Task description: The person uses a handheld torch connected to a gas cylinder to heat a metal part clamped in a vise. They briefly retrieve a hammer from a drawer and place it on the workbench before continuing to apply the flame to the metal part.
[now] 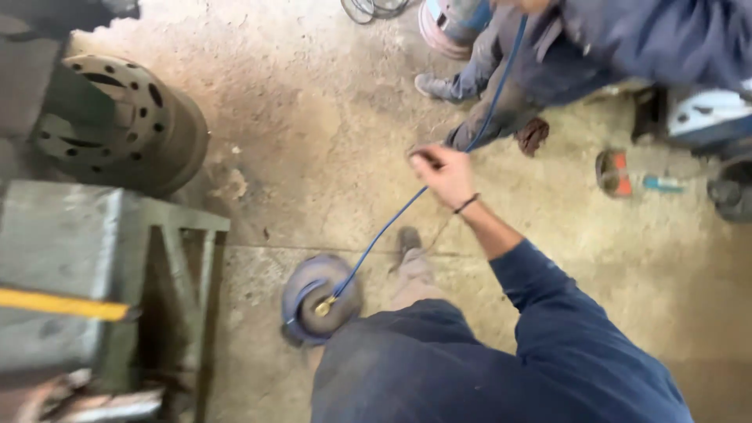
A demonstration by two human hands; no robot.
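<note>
My right hand (443,171) is stretched out over the floor, closed around a thin blue hose (392,223). The hose runs from a brass fitting on a round grey part (319,298) lying by my foot, through my fist, then up to the right toward another person (595,47) in blue work clothes crouching at the top of the view. A dark band circles my right wrist. My blue sleeve and trouser leg fill the lower middle. My left hand is out of sight.
A large brake drum (125,125) with bolt holes stands at the upper left. A grey metal stand (70,266) with a yellow bar fills the left edge. A small orange can (613,172) and a teal tool lie at right on the dusty concrete.
</note>
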